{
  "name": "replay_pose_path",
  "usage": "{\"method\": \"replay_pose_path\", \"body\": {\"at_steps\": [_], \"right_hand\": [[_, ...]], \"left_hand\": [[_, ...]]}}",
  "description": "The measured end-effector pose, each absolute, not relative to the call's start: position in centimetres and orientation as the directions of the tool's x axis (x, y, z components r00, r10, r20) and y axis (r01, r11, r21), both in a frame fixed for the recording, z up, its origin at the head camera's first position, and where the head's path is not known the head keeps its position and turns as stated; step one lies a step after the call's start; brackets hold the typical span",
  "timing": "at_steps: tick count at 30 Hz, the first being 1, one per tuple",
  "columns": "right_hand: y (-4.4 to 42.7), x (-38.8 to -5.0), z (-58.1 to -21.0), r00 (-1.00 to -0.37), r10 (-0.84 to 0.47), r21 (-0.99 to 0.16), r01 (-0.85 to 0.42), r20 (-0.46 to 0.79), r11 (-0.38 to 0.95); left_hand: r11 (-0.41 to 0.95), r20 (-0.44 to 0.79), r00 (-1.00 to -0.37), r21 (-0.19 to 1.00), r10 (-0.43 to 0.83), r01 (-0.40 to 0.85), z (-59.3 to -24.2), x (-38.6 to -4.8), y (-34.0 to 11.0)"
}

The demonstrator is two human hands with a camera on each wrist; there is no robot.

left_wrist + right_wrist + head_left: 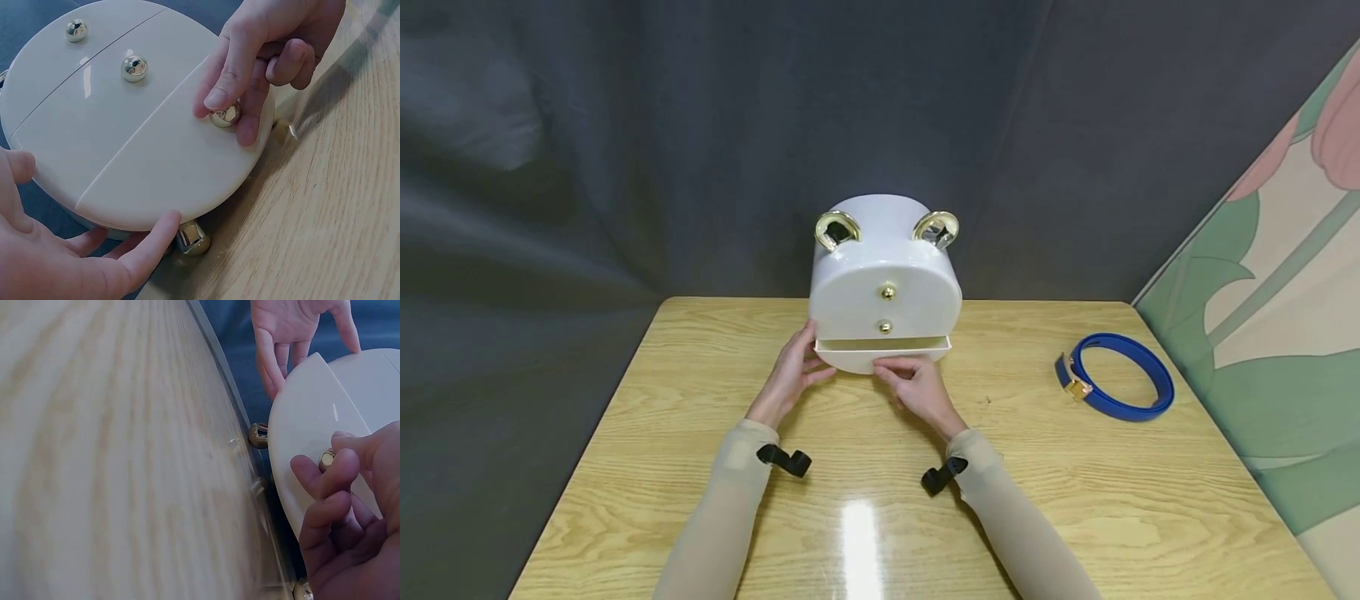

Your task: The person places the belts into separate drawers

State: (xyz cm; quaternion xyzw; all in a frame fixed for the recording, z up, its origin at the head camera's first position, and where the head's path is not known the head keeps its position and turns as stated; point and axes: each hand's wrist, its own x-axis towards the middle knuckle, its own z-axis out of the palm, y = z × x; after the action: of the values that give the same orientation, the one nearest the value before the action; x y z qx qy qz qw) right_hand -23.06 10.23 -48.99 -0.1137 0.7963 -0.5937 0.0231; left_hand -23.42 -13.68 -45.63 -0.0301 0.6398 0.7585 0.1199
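Observation:
A round white drawer box (886, 304) with gold knobs, gold ball feet and two gold rings on top stands near the table's back edge. Its bottom drawer (850, 360) sticks out a little in the head view, with a narrow gap above its front. Thumb and fingers of my right hand (917, 387) pinch that drawer's gold knob (226, 116), which the hand hides in the head view. My left hand (792, 371) rests against the box's lower left side, fingers spread. In the left wrist view its fingertip touches the rim just above a gold foot (192, 237).
A coiled blue belt (1123, 377) with a gold buckle lies to the right on the wooden table (1045, 500). Behind the box hangs a dark curtain (737, 150). A flower-patterned panel (1285, 292) borders the table's right side.

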Motion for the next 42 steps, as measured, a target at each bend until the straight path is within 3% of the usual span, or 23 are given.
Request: {"method": "replay_pose_path", "body": {"at_steps": [35, 42], "right_hand": [[10.8, -21.9, -49.0, -0.968, -0.24, -0.964, -0.128, 0.071, 0.231], [11.1, -21.9, -48.7, -0.949, -0.307, -0.961, -0.142, 0.065, 0.237]], "left_hand": [[-0.128, -0.204, -0.97, 0.967, 0.134, -0.221, -45.8, -23.5, -13.6], [-0.129, -0.199, -0.97, 0.968, 0.141, -0.217, -45.8, -23.4, -13.6]]}}
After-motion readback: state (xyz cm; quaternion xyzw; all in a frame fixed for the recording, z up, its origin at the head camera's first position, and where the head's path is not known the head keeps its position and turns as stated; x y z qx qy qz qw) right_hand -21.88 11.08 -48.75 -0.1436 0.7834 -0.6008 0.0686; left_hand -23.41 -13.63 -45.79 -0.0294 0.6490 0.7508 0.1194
